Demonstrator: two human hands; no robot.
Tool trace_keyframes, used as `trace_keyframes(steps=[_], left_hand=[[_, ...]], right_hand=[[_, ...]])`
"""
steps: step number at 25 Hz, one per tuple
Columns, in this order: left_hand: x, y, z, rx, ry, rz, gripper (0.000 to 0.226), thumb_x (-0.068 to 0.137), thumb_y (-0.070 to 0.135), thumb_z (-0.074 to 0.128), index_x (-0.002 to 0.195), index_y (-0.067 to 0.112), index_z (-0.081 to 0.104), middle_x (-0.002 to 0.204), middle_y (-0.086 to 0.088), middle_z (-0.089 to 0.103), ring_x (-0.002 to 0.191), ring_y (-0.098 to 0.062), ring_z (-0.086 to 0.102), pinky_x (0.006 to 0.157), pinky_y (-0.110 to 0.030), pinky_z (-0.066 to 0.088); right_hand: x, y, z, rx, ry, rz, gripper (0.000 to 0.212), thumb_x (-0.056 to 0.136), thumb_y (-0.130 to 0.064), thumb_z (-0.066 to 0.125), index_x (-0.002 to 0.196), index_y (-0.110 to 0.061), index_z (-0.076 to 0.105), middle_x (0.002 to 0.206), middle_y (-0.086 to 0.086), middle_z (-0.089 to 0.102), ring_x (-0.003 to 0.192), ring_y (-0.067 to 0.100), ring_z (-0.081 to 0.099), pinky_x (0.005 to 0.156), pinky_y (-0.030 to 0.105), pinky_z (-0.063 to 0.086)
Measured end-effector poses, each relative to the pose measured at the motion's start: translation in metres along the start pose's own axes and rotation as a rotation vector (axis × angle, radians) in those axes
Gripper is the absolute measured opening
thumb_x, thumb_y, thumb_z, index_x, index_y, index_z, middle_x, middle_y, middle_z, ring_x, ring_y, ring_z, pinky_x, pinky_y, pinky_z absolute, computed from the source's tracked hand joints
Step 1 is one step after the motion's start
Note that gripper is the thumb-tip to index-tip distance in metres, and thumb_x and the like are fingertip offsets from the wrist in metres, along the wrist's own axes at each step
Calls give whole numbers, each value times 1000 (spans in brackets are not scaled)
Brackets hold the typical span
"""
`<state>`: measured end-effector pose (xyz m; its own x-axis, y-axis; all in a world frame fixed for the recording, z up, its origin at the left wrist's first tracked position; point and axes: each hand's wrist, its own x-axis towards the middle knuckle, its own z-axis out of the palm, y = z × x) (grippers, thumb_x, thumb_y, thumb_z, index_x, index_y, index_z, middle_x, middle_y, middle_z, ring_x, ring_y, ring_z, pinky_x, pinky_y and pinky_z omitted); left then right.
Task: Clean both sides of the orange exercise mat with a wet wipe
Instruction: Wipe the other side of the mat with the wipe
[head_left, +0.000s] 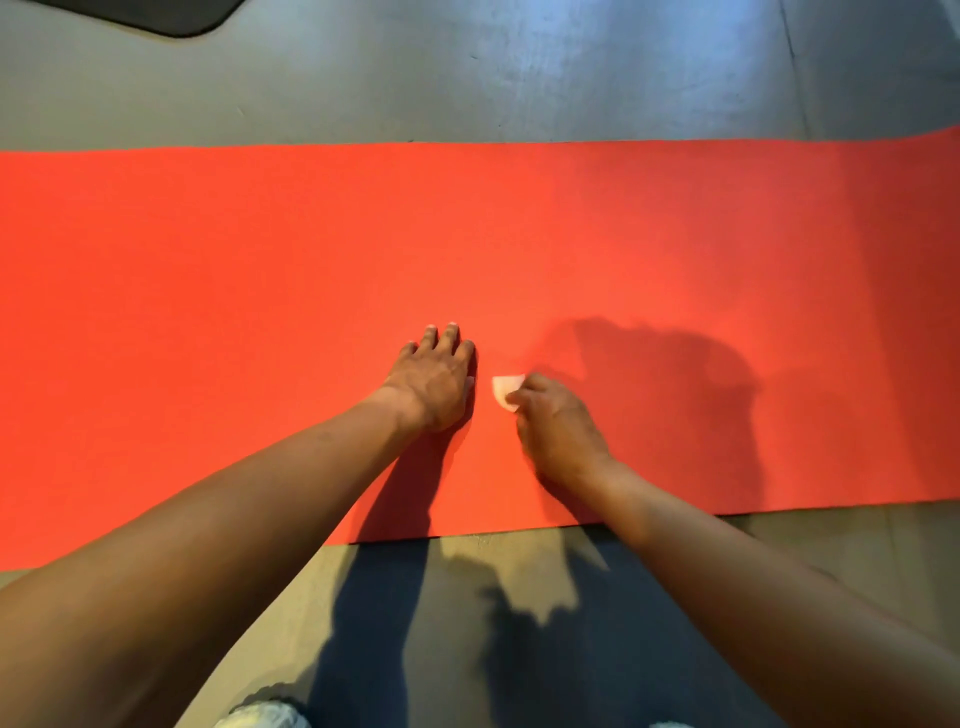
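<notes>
The orange exercise mat (260, 270) lies flat across the grey floor, running from the left edge to the right edge of the view. My left hand (434, 382) rests on the mat near its front edge, fingers straight and pressed down. Just to its right, my right hand (558, 428) pinches a small white wet wipe (505, 389) against the mat surface. Only a folded corner of the wipe shows beyond my fingers.
Grey floor (519, 78) stretches beyond the mat's far edge. A dark mat corner (156, 15) shows at the top left. Below the mat's near edge are shadows, and the tip of a white shoe (265, 717) shows at the bottom.
</notes>
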<state>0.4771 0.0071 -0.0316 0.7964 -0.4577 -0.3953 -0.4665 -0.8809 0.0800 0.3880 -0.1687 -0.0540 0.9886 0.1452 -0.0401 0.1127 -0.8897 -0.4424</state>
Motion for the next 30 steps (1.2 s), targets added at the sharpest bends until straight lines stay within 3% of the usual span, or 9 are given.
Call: trace_keyframes(steps=[3, 9, 11, 15, 19, 22, 24, 27, 30], left_hand=[[-13, 0, -2, -3, -25, 18, 51, 104, 29, 35, 152, 12, 27, 165, -14, 13, 153, -37, 14, 119, -51, 25], [-30, 7, -6, 14, -61, 63, 51, 90, 13, 40, 141, 13, 40, 154, -12, 30, 146, -34, 28, 111, -50, 38], [-32, 12, -4, -1, -63, 96, 48, 89, 16, 41, 136, 14, 43, 150, -12, 34, 141, -33, 33, 107, -50, 42], [-30, 18, -1, 10, -82, 138, 48, 89, 40, 57, 131, 18, 46, 144, -9, 38, 137, -30, 38, 103, -48, 44], [-31, 24, -1, 5, -85, 126, 45, 89, 22, 46, 133, 16, 45, 144, -10, 39, 136, -32, 39, 102, -50, 45], [-33, 27, 2, 24, -80, 147, 42, 91, 23, 42, 132, 16, 46, 142, -11, 40, 134, -32, 42, 100, -50, 47], [-32, 29, 5, 36, -82, 150, 42, 92, 26, 44, 133, 16, 45, 143, -11, 40, 134, -33, 41, 100, -50, 47], [-32, 35, 8, 55, -89, 156, 47, 92, 32, 51, 135, 16, 44, 144, -11, 39, 137, -34, 38, 99, -51, 46], [-31, 37, 10, 58, -73, 176, 44, 91, 29, 48, 133, 16, 45, 141, -11, 41, 134, -34, 40, 98, -51, 48]], right_hand=[[-9, 4, -7, -111, -50, -44, 21, 86, -7, 59, 100, -15, 71, 96, 4, 58, 88, 33, 60, 74, 44, 51], [-16, 37, -25, -113, 174, 573, 25, 90, -2, 50, 107, -4, 68, 107, 20, 62, 97, 41, 63, 82, 45, 47], [-19, 11, -14, 4, 113, 509, 24, 89, -4, 53, 106, -4, 69, 107, 19, 64, 99, 39, 62, 85, 42, 46], [-38, -34, 10, 69, -204, 54, 26, 86, -3, 51, 105, -11, 67, 104, 10, 63, 92, 39, 63, 80, 45, 51], [-32, -2, -10, -188, -14, 276, 13, 88, -10, 52, 97, -11, 62, 100, 12, 61, 91, 38, 61, 73, 45, 48], [-31, 6, -19, -56, 54, 556, 14, 80, -12, 58, 89, -13, 68, 91, 9, 71, 91, 33, 64, 72, 37, 48], [-38, -9, -14, 112, -36, 483, 11, 76, -11, 60, 82, -11, 70, 82, 8, 74, 86, 29, 67, 68, 33, 48], [-63, -29, -3, 143, -285, 128, 17, 83, -17, 63, 98, -13, 71, 99, 9, 73, 93, 31, 67, 79, 37, 50], [-68, -12, -10, -28, -287, 136, 9, 87, -26, 57, 95, -21, 60, 99, 6, 70, 92, 34, 65, 74, 37, 46]])
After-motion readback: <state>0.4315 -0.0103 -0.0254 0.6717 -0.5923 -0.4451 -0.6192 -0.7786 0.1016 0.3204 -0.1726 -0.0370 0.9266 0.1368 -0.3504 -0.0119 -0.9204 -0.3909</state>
